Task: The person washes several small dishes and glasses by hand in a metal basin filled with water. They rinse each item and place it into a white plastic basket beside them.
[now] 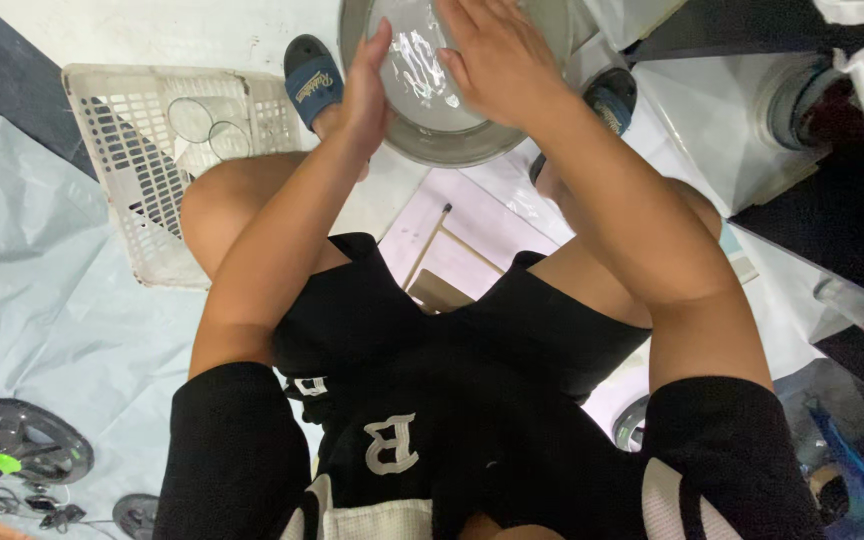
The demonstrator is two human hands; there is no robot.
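Observation:
A round metal basin [472, 140] holding soapy water sits on the floor between my feet. My left hand [365, 85] grips its left rim, fingers pointing up along the edge. Over the water, my right hand [497, 50] is spread flat, palm down, with the fingers reaching to the basin's far side. I am seated in black shorts and a black shirt, with blue slippers [310, 78] on my feet.
A white plastic crate [142, 170] with two clear round glass items lies on the floor at left. A light blue tarp [32, 300] covers the left floor. White containers stand at right. A dark round fan part [22, 440] lies bottom left.

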